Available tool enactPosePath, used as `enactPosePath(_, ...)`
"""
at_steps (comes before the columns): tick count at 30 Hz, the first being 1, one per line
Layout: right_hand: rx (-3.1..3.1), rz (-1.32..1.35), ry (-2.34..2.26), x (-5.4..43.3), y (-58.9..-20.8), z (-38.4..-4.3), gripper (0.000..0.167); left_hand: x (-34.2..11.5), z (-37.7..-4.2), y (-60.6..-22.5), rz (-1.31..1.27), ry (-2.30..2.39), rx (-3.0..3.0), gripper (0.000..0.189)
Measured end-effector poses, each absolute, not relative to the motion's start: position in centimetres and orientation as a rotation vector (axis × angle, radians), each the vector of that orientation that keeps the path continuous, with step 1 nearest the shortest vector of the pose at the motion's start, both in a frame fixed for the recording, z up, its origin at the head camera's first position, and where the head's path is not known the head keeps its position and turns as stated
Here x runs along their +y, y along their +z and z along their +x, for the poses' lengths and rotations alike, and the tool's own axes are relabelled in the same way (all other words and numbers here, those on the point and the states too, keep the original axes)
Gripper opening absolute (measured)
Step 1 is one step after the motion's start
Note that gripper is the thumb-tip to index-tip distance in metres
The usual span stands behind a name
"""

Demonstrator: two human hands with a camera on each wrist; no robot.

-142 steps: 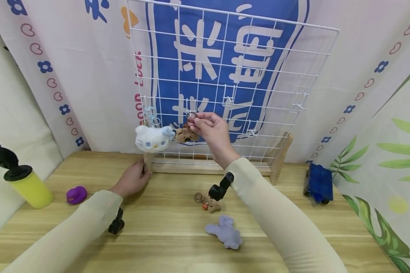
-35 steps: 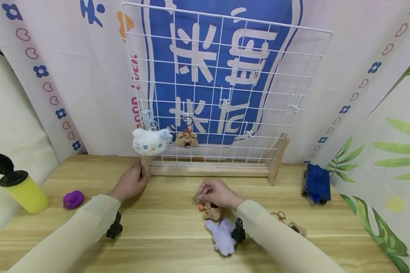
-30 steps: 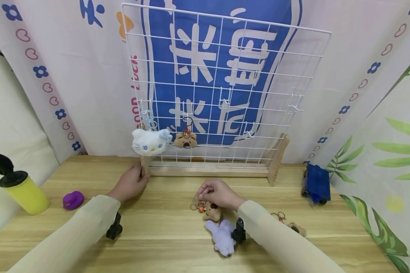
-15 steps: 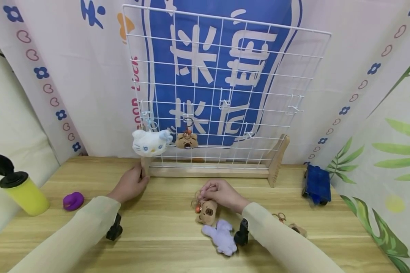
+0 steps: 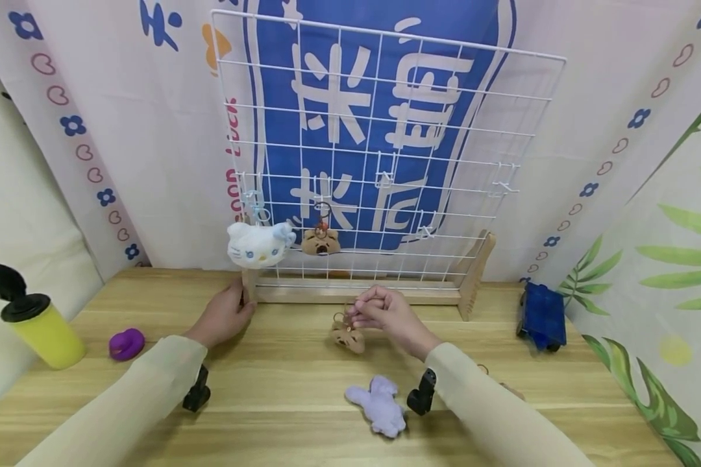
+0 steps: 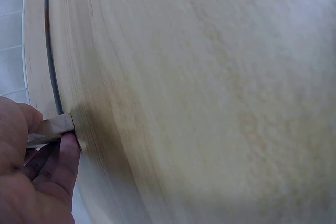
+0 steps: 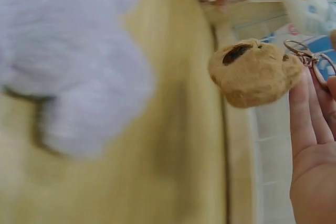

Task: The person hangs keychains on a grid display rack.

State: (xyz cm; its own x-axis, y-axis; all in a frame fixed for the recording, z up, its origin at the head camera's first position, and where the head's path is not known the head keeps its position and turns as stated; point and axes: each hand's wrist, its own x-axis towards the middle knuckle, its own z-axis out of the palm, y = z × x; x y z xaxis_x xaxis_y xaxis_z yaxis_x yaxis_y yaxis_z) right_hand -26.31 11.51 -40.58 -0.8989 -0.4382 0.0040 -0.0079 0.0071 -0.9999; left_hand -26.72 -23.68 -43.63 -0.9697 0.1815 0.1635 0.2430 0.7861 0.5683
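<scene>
Between its thumb and fingers my right hand (image 5: pixel 388 318) pinches the metal ring of a brown bear-head plush keychain (image 5: pixel 348 338). The keychain hangs above the table in front of the rack; in the right wrist view the plush head (image 7: pixel 252 74) dangles beside the fingers. My left hand (image 5: pixel 224 312) grips the left wooden foot (image 6: pixel 55 125) of the white wire grid rack (image 5: pixel 350 296). On the rack's hooks hang a white cat plush keychain (image 5: pixel 259 246) at the left and a matching brown bear keychain (image 5: pixel 321 242) beside it.
Bare hooks (image 5: pixel 383 178) sit farther right on the grid. A lavender plush (image 5: pixel 380 407) lies in front of my right hand. A brown keychain (image 5: pixel 511 390) is mostly hidden by the right sleeve. Around stand a purple toy (image 5: pixel 126 344), a yellow pump bottle (image 5: pixel 52 334) and a blue toy cart (image 5: pixel 542 318).
My right hand let go of the first bear keychain on its hook, picked another from the table and has raised it toward the rack. My left hand has stayed on the foot.
</scene>
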Motion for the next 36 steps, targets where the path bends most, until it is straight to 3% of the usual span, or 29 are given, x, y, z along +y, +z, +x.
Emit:
enactPosePath(11,2.107,-0.5,-2.123,12.8,-34.8,-27.1,0.015,-23.6,-26.7,-43.6,-0.356,-0.941,-2.866,0.058)
enactPosePath(23,2.094,-0.574,-2.38,13.0,-28.1,-27.1,0.007,-23.7,-26.9,-43.8,-0.347,-0.926,-2.875,0.056)
enactPosePath(36,2.279,-0.582,-2.427,12.8,-24.4,-28.2,0.008,-23.8,-26.8,-43.8,-0.343,-0.932,-2.872,0.057)
